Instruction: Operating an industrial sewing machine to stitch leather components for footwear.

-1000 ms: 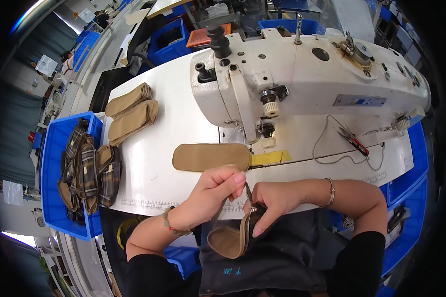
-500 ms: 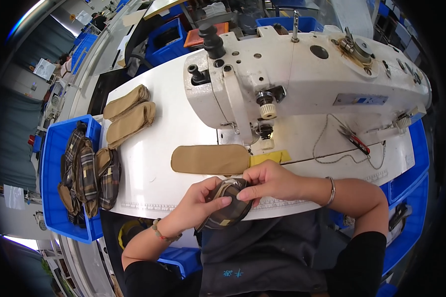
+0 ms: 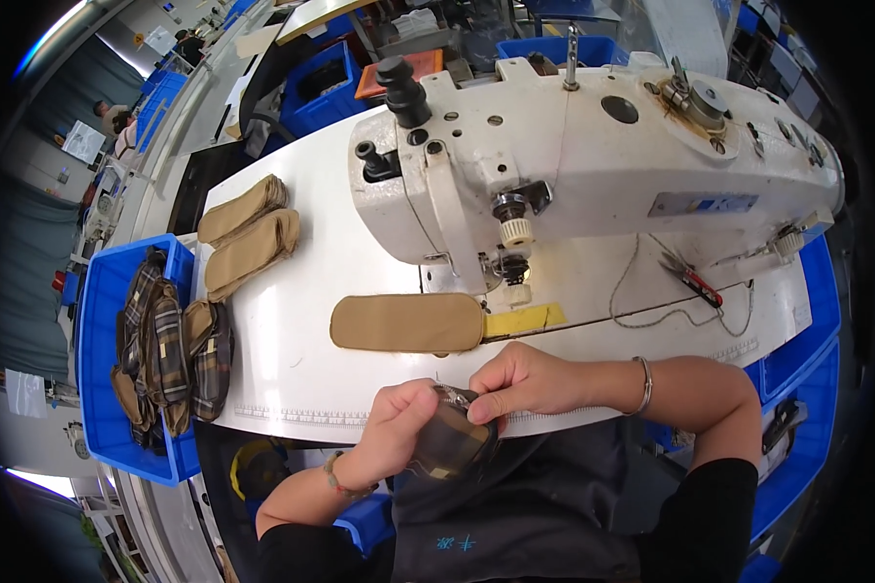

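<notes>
**Fingers (image 3: 487,404) of both hands clamped on plaid pouch (image 3: 452,445)**

Location: the plaid pouch is held up between the hands, at the near edge of the white worktop (image 3: 274,325) and in front of the dark apron (image 3: 515,505).

Grip: the left hand (image 3: 395,420) pinches the upper left edge, thumb against curled fingers; the right hand (image 3: 511,381) has thumb and forefinger clamped on the upper right edge. Fingertips on the far side are hidden.

Governing relation: a pale toothed seam, apparently a zip (image 3: 449,394), spans the gap between the two grips, falling slightly to the right. The pouch body lies below it, toward the apron. Neither hand is clearly nearer — each sits at one end of the seam. How far the zip is drawn cannot be told.

Surroundings: a tan panel (image 3: 405,323) with rounded ends lies flat beyond the hands, long axis left to right, apart from both; its right end is just beside a yellow strip (image 3: 527,320). Beyond stands a white sewing machine (image 3: 593,170). At left lie two tan stacks (image 3: 253,255) — near a blue bin (image 3: 99,325) holding plaid pieces (image 3: 168,342).
</notes>
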### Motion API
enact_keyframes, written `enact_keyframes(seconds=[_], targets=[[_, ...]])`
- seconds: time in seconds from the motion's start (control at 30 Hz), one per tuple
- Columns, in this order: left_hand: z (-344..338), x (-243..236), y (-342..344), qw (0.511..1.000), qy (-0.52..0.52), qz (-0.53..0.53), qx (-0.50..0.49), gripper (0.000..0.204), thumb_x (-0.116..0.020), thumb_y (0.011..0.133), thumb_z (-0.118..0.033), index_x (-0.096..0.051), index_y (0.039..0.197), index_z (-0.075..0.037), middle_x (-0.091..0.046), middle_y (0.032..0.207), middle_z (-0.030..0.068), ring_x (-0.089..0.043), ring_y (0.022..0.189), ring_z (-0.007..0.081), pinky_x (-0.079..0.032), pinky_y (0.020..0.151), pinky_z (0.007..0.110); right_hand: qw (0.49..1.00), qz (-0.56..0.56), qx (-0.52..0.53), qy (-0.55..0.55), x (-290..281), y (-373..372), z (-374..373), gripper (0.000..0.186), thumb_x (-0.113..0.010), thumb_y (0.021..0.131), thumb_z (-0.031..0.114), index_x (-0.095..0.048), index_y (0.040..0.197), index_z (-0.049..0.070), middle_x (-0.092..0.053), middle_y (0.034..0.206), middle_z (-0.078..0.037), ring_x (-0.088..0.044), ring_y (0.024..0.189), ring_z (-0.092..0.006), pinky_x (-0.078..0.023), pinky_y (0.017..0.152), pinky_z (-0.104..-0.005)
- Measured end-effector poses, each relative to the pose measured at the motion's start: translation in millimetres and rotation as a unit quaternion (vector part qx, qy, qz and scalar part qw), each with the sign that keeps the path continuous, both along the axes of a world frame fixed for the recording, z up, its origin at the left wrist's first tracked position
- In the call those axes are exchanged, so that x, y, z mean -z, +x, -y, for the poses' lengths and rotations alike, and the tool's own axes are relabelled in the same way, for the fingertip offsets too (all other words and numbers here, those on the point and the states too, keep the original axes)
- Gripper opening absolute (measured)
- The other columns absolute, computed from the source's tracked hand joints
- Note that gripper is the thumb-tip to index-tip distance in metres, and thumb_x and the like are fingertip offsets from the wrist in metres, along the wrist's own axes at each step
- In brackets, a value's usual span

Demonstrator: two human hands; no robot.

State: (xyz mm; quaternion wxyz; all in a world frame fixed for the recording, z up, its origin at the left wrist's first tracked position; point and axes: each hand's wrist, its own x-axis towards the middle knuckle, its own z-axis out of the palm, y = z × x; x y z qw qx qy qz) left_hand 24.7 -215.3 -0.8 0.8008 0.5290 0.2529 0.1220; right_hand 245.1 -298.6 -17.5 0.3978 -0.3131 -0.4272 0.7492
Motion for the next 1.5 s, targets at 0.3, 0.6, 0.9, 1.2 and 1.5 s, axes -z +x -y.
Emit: enact_keyframes(seconds=[0.3, 0.6, 0.9, 1.2, 1.5], targets=[[8.6, 2.7, 11.9, 0.995, -0.065, 0.039, -0.064, 0.021, -0.06, 0.101, -0.023, -0.063, 0.104, -0.002, -0.069, 0.099, 0.0038, -0.061, 0.088, 0.0063, -0.051, 0.079, 0.024, 0.996, 0.029, 0.08, 0.023, -0.6, 8.1, -3.4, 0.036, -0.059, 0.102, 0.032, -0.065, 0.078, 0.005, -0.055, 0.067, 0.004, -0.052, 0.06, -0.0053, -0.046, 0.057, -0.0234], [11.1, -16.1, -5.9, 0.996, 0.021, -0.073, -0.041, 0.016, -0.058, 0.101, -0.015, -0.063, 0.106, 0.0, -0.067, 0.095, 0.0, -0.057, 0.086, 0.0045, -0.049, 0.076, 0.022, 0.795, 0.425, 0.164, 0.4, 8.7, 1.0, 6.3, 0.025, -0.063, 0.096, 0.026, -0.067, 0.082, 0.005, -0.056, 0.067, -0.003, -0.058, 0.061, -0.0176, -0.049, 0.057, -0.0297], [-57.4, -98.4, 26.9, 0.916, 0.316, -0.214, 0.124, 0.027, -0.065, 0.098, -0.022, -0.07, 0.089, 0.003, -0.063, 0.069, 0.0033, -0.052, 0.066, 0.006, -0.046, 0.062, 0.024, 0.563, 0.644, 0.178, 0.486, 21.0, 2.5, -13.4, 0.046, -0.068, 0.087, 0.037, -0.065, 0.117, 0.003, -0.065, 0.117, -0.012, -0.058, 0.121, -0.0289, -0.049, 0.092, -0.0404], [-114.9, -24.6, 92.0, 0.88, 0.335, -0.217, 0.257, 0.019, -0.068, 0.095, -0.019, -0.073, 0.105, -0.004, -0.07, 0.089, -0.0007, -0.061, 0.08, 0.0081, -0.049, 0.075, 0.026, 0.601, 0.632, 0.067, 0.484, 17.4, 15.5, -24.7, 0.032, -0.065, 0.088, 0.042, -0.066, 0.089, 0.01, -0.064, 0.104, -0.005, -0.061, 0.104, -0.0214, -0.046, 0.084, -0.0364], [-110.6, -24.3, 94.7, 0.873, 0.327, -0.257, 0.254, 0.028, -0.069, 0.095, -0.034, -0.072, 0.097, -0.005, -0.066, 0.083, -0.0022, -0.057, 0.078, 0.0066, -0.046, 0.071, 0.024, 0.558, 0.622, 0.125, 0.536, 28.2, 12.2, -20.0, 0.028, -0.064, 0.089, 0.039, -0.06, 0.088, 0.011, -0.059, 0.087, -0.002, -0.059, 0.088, -0.0186, -0.044, 0.077, -0.0347]])
